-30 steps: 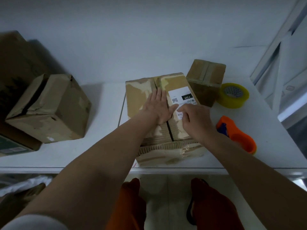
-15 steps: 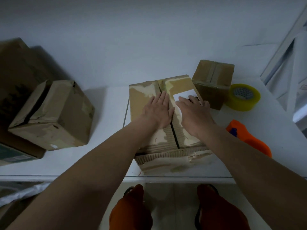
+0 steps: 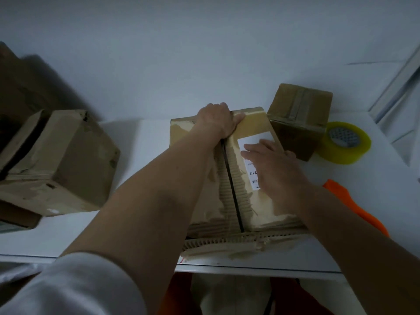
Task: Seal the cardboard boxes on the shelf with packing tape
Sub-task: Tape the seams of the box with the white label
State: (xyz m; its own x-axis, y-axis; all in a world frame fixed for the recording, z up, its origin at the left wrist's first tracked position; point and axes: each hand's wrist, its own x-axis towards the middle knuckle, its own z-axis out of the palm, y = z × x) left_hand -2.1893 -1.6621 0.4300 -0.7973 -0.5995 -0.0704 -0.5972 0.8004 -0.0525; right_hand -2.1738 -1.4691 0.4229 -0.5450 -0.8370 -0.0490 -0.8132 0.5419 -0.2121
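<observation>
- Gripping the far edge of the middle box (image 3: 254, 196), the left hand (image 3: 216, 119) curls its fingers over the flap, while the right hand (image 3: 270, 164) lies flat, fingers straight, on the white label (image 3: 252, 144) on the right flap.
- White shelf (image 3: 141, 137) carries the middle box at its front edge, flaps closed with a dark seam between them.
- Left of the middle box, well apart, sits a battered box (image 3: 59, 164).
- Just beyond its far right corner stands a small taped box (image 3: 297, 114).
- Right of that small box lies a yellow tape roll (image 3: 345, 142).
- Near the middle box's right side, an orange tape dispenser (image 3: 356, 208) shows behind the right forearm.
</observation>
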